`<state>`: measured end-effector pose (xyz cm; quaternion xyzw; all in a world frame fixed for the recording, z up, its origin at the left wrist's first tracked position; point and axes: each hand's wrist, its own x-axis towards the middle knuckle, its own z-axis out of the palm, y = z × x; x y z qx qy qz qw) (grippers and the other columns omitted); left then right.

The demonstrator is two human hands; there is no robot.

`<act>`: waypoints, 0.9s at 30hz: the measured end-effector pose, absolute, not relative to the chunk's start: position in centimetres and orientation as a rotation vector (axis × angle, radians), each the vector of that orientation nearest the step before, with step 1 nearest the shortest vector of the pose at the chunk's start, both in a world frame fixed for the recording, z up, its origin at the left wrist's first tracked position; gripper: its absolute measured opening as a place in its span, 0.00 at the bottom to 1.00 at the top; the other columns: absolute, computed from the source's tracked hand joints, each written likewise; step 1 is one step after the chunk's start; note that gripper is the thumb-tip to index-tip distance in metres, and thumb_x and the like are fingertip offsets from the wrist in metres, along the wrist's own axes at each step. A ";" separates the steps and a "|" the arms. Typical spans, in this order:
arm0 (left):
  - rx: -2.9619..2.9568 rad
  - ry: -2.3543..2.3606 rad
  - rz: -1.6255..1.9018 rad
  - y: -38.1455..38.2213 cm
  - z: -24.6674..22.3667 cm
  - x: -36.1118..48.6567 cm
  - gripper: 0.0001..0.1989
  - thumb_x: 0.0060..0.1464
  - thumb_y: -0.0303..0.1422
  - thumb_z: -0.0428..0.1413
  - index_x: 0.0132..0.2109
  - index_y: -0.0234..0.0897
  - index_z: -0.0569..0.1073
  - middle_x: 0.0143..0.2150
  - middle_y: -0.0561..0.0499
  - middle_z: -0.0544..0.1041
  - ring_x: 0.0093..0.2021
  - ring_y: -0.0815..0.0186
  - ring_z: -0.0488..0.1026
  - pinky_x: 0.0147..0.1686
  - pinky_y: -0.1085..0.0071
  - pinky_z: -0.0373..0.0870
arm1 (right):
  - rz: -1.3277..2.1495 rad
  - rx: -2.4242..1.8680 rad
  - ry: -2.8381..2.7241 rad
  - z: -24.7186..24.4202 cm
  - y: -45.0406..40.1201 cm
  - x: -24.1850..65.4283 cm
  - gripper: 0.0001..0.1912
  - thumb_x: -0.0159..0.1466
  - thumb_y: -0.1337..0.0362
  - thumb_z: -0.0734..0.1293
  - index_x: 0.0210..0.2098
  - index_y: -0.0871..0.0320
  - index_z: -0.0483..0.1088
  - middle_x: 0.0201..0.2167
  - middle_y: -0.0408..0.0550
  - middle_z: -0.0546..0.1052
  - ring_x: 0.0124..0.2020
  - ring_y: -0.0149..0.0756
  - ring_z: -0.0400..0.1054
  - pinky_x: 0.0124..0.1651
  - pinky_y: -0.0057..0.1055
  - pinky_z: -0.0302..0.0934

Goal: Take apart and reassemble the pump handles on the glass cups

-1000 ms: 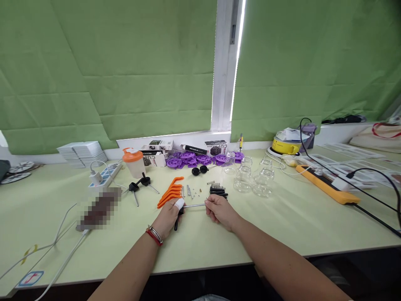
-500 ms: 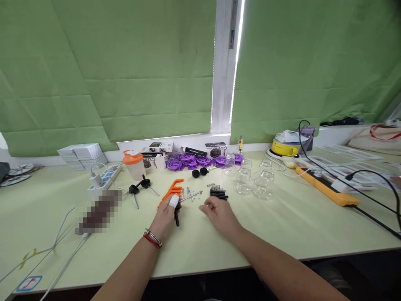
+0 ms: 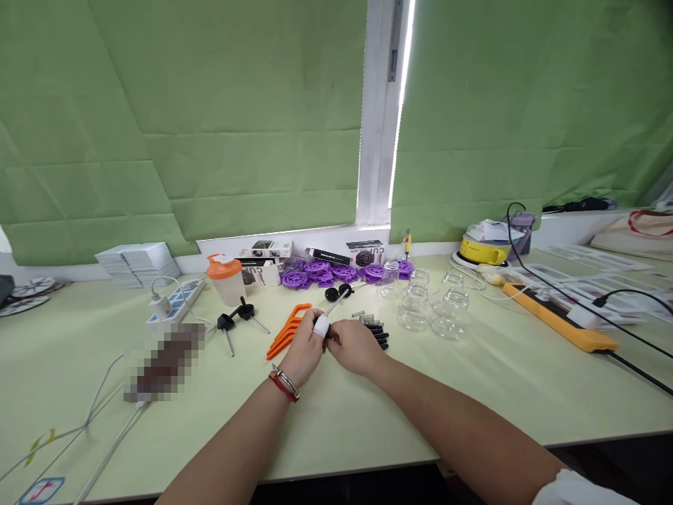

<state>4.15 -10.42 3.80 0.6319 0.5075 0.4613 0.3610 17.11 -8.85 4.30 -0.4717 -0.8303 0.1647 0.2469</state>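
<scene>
My left hand [image 3: 310, 345], with a white wrap on one finger, is closed round a black part with a metal rod [image 3: 336, 303] that points up and away. Against it my right hand [image 3: 353, 345] is closed, its fingertips meeting the near side of the part; what they pinch is hidden. Orange handles [image 3: 288, 333] lie just left of my left hand. Beyond my right hand are small coil springs [image 3: 362, 317] and black rod-like pieces [image 3: 379, 335]. Two black parts with metal rods [image 3: 242, 308] rest farther left.
Purple wheel-shaped parts [image 3: 318, 272] and printed boxes [image 3: 263, 273] line the back. Glass jars [image 3: 413, 312] stand to the right, near an orange power strip [image 3: 560, 322]. On the left are an orange-lidded shaker bottle [image 3: 228, 286], a white power strip [image 3: 181, 301] and cables.
My two hands have come together round the black part. The left moved right and the rod now points more away from me; the right moved left to meet it.
</scene>
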 end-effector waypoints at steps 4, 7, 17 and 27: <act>1.869 1.498 1.132 -7.8 4.8 2.1 0.24 0.58 0.38 0.46 0.59 0.36 0.56 0.46 0.42 0.69 0.38 0.62 0.69 0.36 0.66 0.67 | 0.270 -1.556 -2.115 5.1 -4.8 18.7 0.12 0.64 0.61 0.59 0.32 0.59 0.73 0.29 0.53 0.76 0.30 0.38 0.68 0.27 0.28 0.50; 2.186 2.090 0.987 -4.9 5.8 -2.2 0.24 0.53 0.30 0.49 0.58 0.33 0.62 0.56 0.36 0.65 0.54 0.50 0.63 0.51 0.55 0.58 | 0.236 -1.795 -2.014 5.5 -0.5 20.3 0.13 0.65 0.61 0.58 0.34 0.61 0.72 0.32 0.57 0.76 0.34 0.42 0.70 0.31 0.30 0.55; 2.241 2.572 0.162 0.1 4.8 -13.4 0.20 0.48 0.26 0.46 0.48 0.37 0.72 0.42 0.38 0.76 0.44 0.49 0.71 0.47 0.51 0.55 | 0.367 -1.930 -1.978 1.9 6.0 21.3 0.07 0.61 0.66 0.66 0.34 0.64 0.73 0.35 0.62 0.76 0.37 0.43 0.71 0.35 0.31 0.60; 2.298 2.520 0.491 0.9 4.4 -14.0 0.22 0.50 0.24 0.44 0.49 0.31 0.73 0.49 0.40 0.75 0.49 0.54 0.71 0.48 0.63 0.61 | 0.287 -1.875 -2.028 3.0 3.8 21.1 0.10 0.63 0.64 0.62 0.38 0.62 0.73 0.38 0.61 0.76 0.41 0.45 0.70 0.38 0.33 0.60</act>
